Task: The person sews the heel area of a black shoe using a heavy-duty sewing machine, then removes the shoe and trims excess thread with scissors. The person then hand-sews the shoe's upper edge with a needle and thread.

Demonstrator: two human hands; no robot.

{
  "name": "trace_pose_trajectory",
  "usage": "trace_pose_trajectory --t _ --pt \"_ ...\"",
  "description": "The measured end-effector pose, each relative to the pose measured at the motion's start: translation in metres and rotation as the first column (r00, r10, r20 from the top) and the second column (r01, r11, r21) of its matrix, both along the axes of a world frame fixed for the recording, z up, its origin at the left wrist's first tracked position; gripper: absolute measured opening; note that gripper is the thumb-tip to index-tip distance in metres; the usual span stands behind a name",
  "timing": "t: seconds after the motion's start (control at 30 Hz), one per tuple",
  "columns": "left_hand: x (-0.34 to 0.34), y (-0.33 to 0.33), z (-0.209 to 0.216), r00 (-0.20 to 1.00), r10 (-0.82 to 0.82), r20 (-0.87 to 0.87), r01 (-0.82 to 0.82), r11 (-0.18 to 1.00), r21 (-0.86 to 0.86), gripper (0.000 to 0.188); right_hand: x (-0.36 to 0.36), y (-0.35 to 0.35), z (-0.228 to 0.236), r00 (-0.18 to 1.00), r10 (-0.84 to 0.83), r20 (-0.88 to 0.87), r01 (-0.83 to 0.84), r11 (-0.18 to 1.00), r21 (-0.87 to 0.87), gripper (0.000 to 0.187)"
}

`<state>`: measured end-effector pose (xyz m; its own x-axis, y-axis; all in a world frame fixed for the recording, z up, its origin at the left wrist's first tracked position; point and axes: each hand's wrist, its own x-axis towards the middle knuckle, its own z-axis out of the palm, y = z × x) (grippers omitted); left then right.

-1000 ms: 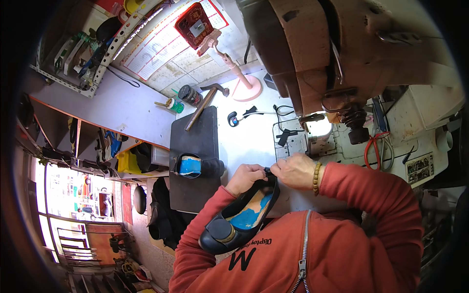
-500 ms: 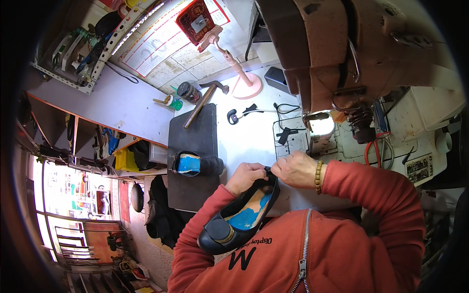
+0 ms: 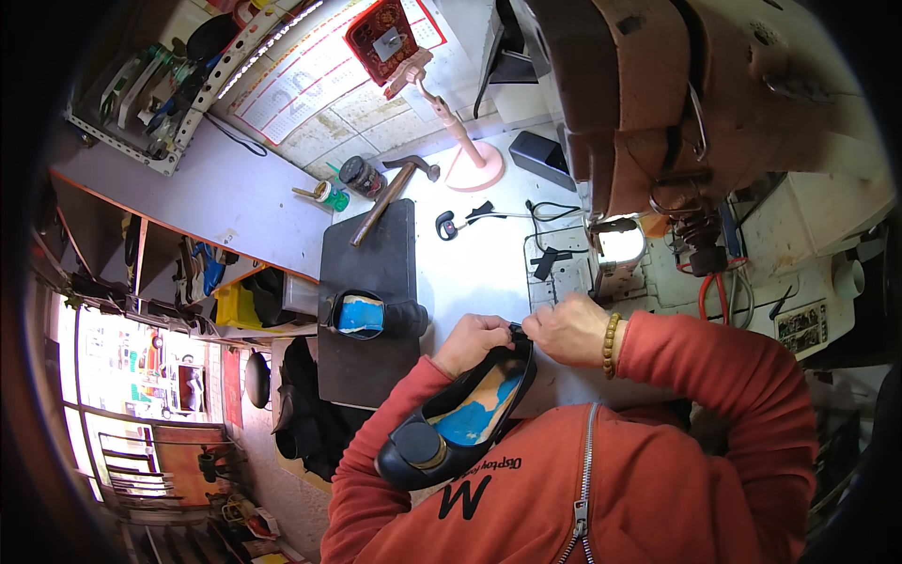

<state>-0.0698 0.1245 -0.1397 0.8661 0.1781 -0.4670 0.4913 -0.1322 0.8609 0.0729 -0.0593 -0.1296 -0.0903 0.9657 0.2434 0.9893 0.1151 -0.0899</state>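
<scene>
A black flat shoe (image 3: 453, 425) with a round ornament on its toe rests against my front, heel end pointing away from me. Blue patches and bare tan show on its insole. My left hand (image 3: 473, 345) is closed on the heel rim, thumb and fingers pinching it. Beside it, my right hand (image 3: 569, 329) pinches at the back edge of the same heel; a small dark bit shows between the two hands, too small to name. The second black shoe (image 3: 372, 316), also with blue inside, sits on a dark board to the left.
A hammer (image 3: 383, 202) lies across the far end of the dark board (image 3: 362, 371). Small jars (image 3: 361, 175) stand behind it, near a pink phone stand (image 3: 474, 167). To the right looms a large brown sewing machine (image 3: 625, 113). A black earpiece (image 3: 446, 226) and cable lie on the white table.
Both hands keep their pinch at the heel, with only a very slight shift of the right-hand fingers. The view has moved a little; the shoe stays in place.
</scene>
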Motion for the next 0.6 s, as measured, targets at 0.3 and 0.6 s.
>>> trace_pose_trajectory --t 0.3,0.6 --pt "0.001 -0.001 0.001 1.0 -0.012 -0.003 0.011 0.988 -0.155 0.007 -0.026 -0.015 -0.019 0.296 -0.384 -0.874 0.25 0.915 -0.317 0.027" --pt "0.011 0.006 0.031 0.918 -0.351 0.186 0.265 0.89 0.371 0.011 -0.058 -0.002 -0.037 -0.475 -0.188 -0.86 0.206 0.926 -0.316 0.029"
